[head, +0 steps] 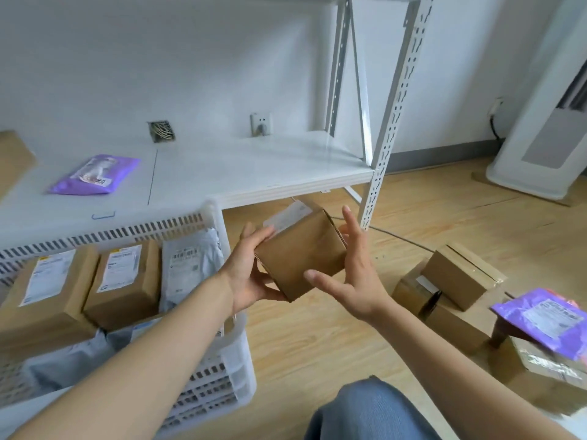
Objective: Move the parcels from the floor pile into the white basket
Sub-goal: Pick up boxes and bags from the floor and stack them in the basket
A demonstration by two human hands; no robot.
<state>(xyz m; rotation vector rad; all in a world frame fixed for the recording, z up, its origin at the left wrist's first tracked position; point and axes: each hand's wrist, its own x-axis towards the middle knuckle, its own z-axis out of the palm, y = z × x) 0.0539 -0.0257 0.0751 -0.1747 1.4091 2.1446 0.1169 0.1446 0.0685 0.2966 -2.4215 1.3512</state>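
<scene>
Cardboard box (301, 255) up in the air, just right of the white basket (235, 360)! Left hand (251, 274) has its grip curled round it; right hand (352, 277) touches with straight fingers. Floor pile (457, 290) waits right.

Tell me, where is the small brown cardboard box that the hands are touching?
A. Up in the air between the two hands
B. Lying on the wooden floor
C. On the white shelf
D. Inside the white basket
A: the small brown cardboard box sits between the left hand and right hand, above the wooden floor, beside the white plastic basket.
</scene>
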